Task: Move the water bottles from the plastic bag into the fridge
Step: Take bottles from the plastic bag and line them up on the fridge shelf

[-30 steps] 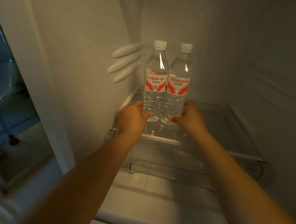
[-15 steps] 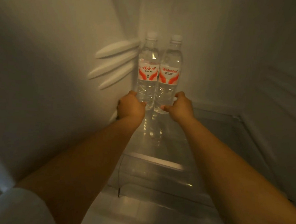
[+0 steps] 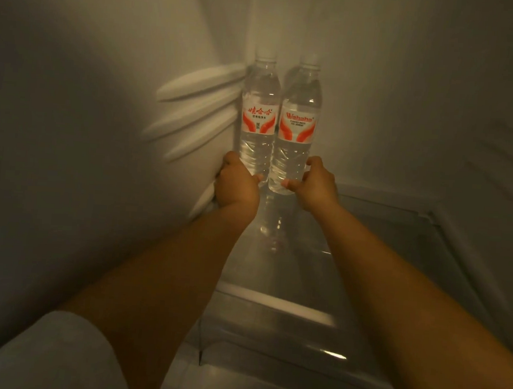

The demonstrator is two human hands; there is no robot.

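Note:
Two clear water bottles with white caps and red-and-white labels stand upright side by side at the back left corner of the fridge's glass shelf (image 3: pixel 377 230). My left hand (image 3: pixel 236 187) grips the base of the left bottle (image 3: pixel 259 115). My right hand (image 3: pixel 315 186) grips the base of the right bottle (image 3: pixel 298 121), thumb in front. The bottles touch each other. The plastic bag is out of view.
The fridge's left wall (image 3: pixel 88 106) has three raised shelf ribs (image 3: pixel 194 111) right beside the left bottle. The back wall (image 3: pixel 393 82) is close behind the bottles. A transparent drawer (image 3: pixel 269 341) sits under the shelf's front edge.
Both hands have pushed the two bottles deeper along the shelf toward the back left corner. My head has moved further into the fridge, so the view is darker.

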